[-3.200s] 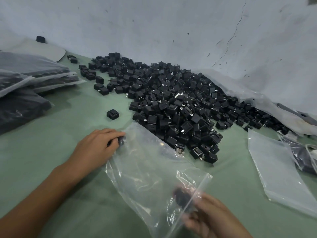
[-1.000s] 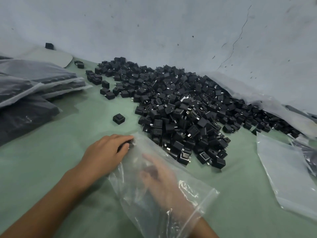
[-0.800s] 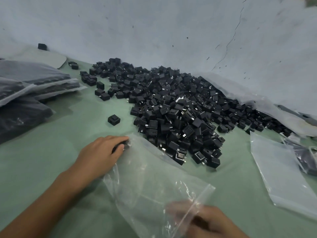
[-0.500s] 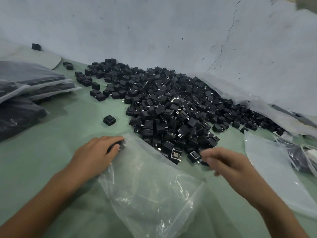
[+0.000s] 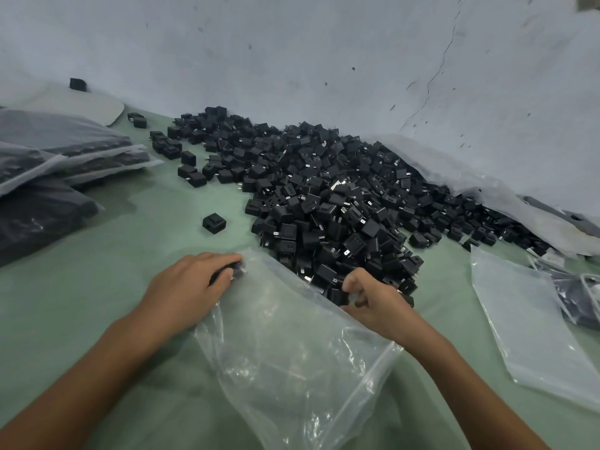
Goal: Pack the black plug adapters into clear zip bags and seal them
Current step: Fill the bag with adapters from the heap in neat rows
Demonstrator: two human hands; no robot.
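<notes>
Hundreds of black adapters (image 5: 328, 203) lie heaped just beyond the right hand (image 5: 373, 297), whose curled fingers dig into the heap's near edge; whether they already pinch one cannot be told. Left of those fingers lies the clear bag (image 5: 292, 345), running back toward the person. The left hand (image 5: 191, 284) grips its far corner.
</notes>
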